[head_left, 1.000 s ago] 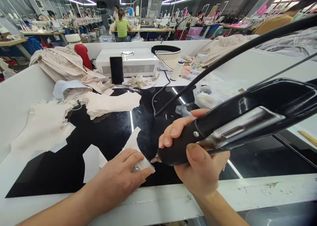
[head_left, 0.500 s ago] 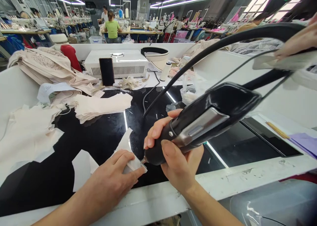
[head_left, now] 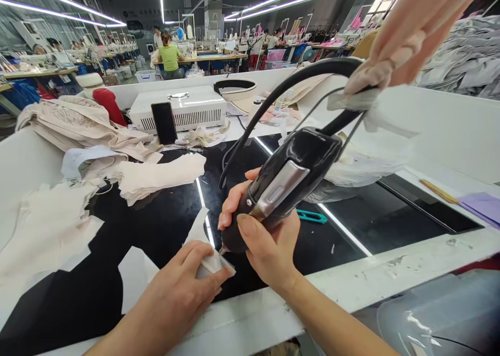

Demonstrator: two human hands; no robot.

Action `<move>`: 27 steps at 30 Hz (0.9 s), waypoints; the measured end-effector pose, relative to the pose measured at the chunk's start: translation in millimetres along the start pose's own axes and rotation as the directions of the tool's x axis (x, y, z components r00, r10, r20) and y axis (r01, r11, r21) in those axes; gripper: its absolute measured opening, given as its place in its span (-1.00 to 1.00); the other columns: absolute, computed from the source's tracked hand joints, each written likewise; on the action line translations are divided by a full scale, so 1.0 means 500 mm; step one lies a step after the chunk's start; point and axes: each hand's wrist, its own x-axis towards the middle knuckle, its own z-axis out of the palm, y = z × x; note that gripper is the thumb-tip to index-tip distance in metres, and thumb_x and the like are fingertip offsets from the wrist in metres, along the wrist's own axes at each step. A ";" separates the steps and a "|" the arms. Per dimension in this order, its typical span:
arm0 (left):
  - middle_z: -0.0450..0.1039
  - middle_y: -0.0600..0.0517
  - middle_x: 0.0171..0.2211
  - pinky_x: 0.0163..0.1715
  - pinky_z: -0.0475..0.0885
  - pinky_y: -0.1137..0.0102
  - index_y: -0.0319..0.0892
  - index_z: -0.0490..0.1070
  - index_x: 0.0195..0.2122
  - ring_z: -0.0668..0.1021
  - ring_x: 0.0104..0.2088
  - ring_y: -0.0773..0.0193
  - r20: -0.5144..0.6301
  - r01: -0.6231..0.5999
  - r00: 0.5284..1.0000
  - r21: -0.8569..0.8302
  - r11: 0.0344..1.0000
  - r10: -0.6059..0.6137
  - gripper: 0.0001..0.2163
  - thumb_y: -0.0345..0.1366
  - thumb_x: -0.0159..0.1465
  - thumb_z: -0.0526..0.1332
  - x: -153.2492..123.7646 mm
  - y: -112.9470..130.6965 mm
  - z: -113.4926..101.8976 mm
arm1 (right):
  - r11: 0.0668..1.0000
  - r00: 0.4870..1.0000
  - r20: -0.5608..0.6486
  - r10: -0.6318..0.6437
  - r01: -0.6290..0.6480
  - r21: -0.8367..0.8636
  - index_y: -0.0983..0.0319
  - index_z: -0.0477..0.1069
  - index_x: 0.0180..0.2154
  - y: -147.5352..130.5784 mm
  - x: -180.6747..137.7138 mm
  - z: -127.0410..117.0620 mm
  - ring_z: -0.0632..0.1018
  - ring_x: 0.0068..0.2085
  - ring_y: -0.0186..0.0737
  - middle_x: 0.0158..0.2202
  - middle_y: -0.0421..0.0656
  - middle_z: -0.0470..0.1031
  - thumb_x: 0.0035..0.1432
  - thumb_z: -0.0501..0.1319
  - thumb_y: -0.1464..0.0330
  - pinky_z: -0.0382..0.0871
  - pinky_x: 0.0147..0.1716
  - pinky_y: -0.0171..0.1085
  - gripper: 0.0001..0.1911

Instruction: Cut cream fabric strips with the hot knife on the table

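My left hand (head_left: 185, 283) pinches a folded piece of white fabric (head_left: 213, 262) near the table's front edge, and a narrow tail of it points away from me. My right hand (head_left: 265, 231) is wrapped around a black hand-held tool (head_left: 291, 163) with a silver lever plate on its side. The tool tilts down to the left, its small metal tip (head_left: 222, 251) right at the fabric's edge; I cannot tell whether they touch. A thick black cable (head_left: 273, 93) loops from the tool's rear, where pale cloth strips (head_left: 385, 70) are tied around it.
Stacked cream fabric pieces (head_left: 162, 176) and a larger pile (head_left: 42, 226) lie left on the glossy black tabletop (head_left: 97, 304). A teal cutter (head_left: 311, 216) lies to the right. Behind stand a phone (head_left: 164, 123) and a white vented box (head_left: 199, 106). A person (head_left: 170, 56) sits farther back.
The tool's rear has swung left and more upright, and the cloth ties and cable have moved left with it. The teal cutter now shows more fully. Both hands keep their hold.
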 end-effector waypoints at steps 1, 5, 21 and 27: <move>0.27 -0.19 0.04 -0.06 0.63 -0.03 -0.09 0.38 0.20 0.48 0.05 -0.03 -0.001 0.004 1.000 -0.002 1.000 -0.004 -0.60 -0.54 0.37 0.15 -0.001 0.000 0.002 | 1.000 1.000 -0.005 0.005 -0.005 -0.005 0.13 0.30 -0.19 -0.001 0.000 0.002 0.46 -0.49 -0.33 -0.38 -0.28 0.47 0.16 0.38 0.32 0.46 -0.52 -0.32 -0.72; 0.31 -0.21 0.04 -0.03 0.62 -0.06 -0.13 0.39 0.18 0.50 0.04 -0.05 0.001 0.008 1.000 0.020 1.000 -0.008 -0.62 -0.52 0.36 0.17 -0.001 0.010 0.001 | 0.999 1.000 -0.023 0.021 -0.022 -0.027 0.15 0.30 -0.19 -0.007 -0.001 0.009 0.48 -0.49 -0.33 -0.40 -0.28 0.47 0.15 0.36 0.38 0.48 -0.50 -0.31 -0.74; 0.40 -0.20 0.06 0.12 0.55 0.05 -0.21 0.37 0.03 0.48 0.13 -0.02 0.109 -0.048 0.993 0.080 0.996 0.039 -0.83 -0.38 0.50 0.04 -0.004 -0.042 -0.038 | 0.999 1.000 -0.016 0.005 -0.006 -0.044 0.13 0.28 -0.17 -0.024 -0.012 0.008 0.50 -0.51 -0.33 -0.40 -0.29 0.47 0.04 0.52 0.27 0.49 -0.53 -0.32 -0.53; 0.37 -0.20 0.10 0.09 0.56 0.08 -0.16 0.36 0.14 0.49 0.11 0.02 0.121 -0.036 0.992 0.058 0.998 0.028 -0.75 -0.41 0.48 0.07 -0.013 -0.052 -0.035 | 0.997 0.999 -0.024 -0.043 0.041 -0.065 0.12 0.26 -0.21 -0.024 -0.011 0.010 0.50 -0.52 -0.32 -0.42 -0.30 0.47 0.08 0.46 0.36 0.49 -0.55 -0.31 -0.61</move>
